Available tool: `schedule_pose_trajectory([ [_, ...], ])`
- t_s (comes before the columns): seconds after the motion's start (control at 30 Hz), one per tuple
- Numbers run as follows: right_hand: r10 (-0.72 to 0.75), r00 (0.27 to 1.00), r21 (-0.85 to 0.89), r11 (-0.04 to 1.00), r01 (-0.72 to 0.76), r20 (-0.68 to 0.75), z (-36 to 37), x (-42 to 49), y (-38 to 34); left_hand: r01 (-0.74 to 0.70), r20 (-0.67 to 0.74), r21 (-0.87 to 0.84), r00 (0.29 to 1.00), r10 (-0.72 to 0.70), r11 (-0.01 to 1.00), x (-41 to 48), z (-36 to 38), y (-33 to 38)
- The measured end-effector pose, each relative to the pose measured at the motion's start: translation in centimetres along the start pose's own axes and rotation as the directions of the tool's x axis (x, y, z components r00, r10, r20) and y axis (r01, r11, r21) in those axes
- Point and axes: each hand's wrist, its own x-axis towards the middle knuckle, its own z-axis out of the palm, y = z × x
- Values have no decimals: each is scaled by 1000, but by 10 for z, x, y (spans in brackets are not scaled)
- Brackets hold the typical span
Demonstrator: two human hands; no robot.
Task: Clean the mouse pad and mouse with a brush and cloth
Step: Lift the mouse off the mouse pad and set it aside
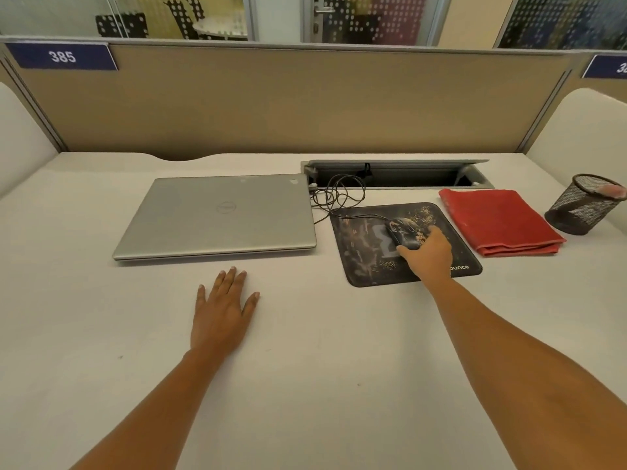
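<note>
Both forearms come in from the near edge of the desk (322, 361). Nearest is the left hand (222, 310), lying flat on the bare top with its fingers (232, 276) straight and a little spread, holding nothing. Just beyond those fingertips is the front edge of a closed silver laptop (217, 215).

Further out, the right hand (431, 254) rests on the mouse pad (359, 252) and grips the near end of the black mouse (402, 232), with the thumb on one side and the curled fingers on the other. The mouse sits about mid-pad, partly under that hand. Its cable (339, 195) runs away from the fingertips in loose loops toward the slot at the back of the desk.

A folded red cloth (498, 220) lies just to the outer side of the right hand's fingers, beside the pad and apart from it. Beyond the cloth stands a mesh pen holder (580, 205) with something pinkish at its rim (possibly the brush, though I cannot tell).

By my reading the cleaning has barely begun. The cloth lies folded and apart from both hands, no brush is in either hand, and pale specks show on the pad. Gripping the mouse looks like the first step, probably to lift it off the pad. Brushing and wiping both pad and mouse appear still to be done.
</note>
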Motion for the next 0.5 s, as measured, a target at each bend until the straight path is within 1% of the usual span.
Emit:
schedule_pose_trajectory([
  [0.23,-28,993,120,992,41,-110,-2,-22,-10,5,-8,-49,1000,-5,999,0,-3,0],
  [0.33,-53,987,194,977,82,-150,0,-44,-23,7,-42,-79,999,-10,997,-4,-5,-3],
  [0.5,-111,982,319,935,155,-152,15,-89,-55,-15,-80,-145,997,3,989,-15,-12,-17],
])
